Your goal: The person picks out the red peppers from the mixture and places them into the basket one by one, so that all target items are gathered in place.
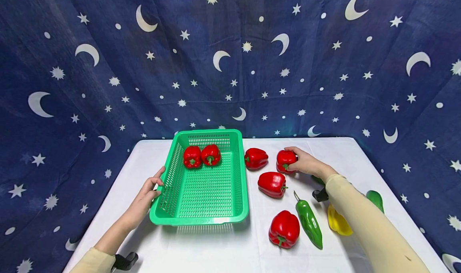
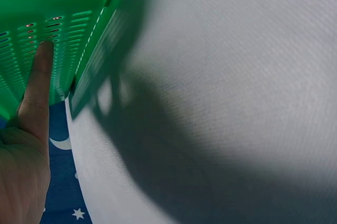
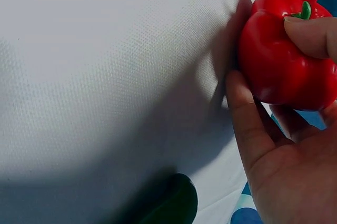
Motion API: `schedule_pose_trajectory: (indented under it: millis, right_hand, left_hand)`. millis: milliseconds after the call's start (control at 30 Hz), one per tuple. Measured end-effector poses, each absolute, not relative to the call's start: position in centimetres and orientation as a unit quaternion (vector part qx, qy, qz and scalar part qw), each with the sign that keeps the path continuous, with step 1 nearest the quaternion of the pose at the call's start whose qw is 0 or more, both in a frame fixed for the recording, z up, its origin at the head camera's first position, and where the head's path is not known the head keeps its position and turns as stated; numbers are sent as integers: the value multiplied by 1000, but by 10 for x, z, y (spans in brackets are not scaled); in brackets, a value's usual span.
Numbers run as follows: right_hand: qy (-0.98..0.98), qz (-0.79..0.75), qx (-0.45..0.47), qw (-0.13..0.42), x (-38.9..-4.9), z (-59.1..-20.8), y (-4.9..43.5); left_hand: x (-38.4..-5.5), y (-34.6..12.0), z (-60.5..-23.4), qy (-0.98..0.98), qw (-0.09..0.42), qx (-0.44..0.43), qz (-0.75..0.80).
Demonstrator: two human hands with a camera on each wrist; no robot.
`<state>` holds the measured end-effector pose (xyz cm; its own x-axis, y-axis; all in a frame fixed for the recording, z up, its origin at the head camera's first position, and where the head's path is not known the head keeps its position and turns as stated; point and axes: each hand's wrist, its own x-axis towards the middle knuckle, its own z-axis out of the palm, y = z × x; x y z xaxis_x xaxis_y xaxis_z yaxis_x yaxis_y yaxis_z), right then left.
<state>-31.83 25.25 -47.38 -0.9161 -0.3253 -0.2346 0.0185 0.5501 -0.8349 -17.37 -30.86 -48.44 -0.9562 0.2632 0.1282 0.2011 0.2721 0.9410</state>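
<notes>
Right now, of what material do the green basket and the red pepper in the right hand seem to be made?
Green basket: probably moulded plastic, satin finish; its slotted walls and rounded rim look formed in one piece. Red pepper: glossy, with bright highlights; perhaps imitation plastic, though real skin is possible.

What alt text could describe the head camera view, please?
A person's right hand holds a red pepper; the left hand touches a green basket containing two red peppers. More red peppers, a long green pepper and a yellow vegetable lie on the white table.
</notes>
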Motion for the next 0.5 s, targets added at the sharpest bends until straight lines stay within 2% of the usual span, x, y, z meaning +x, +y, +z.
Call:
schedule_pose_trajectory:
  millis: [233, 500]
  right_hand:
    - [881, -436, -86, 161, -317, -464, 253]
    - [890, -431, -89, 121, -320, -437, 248]
  left_hand:
    - [-173, -309, -485, 796, 27, 144, 588]
    - [-173, -308, -483, 796, 26, 143, 587]
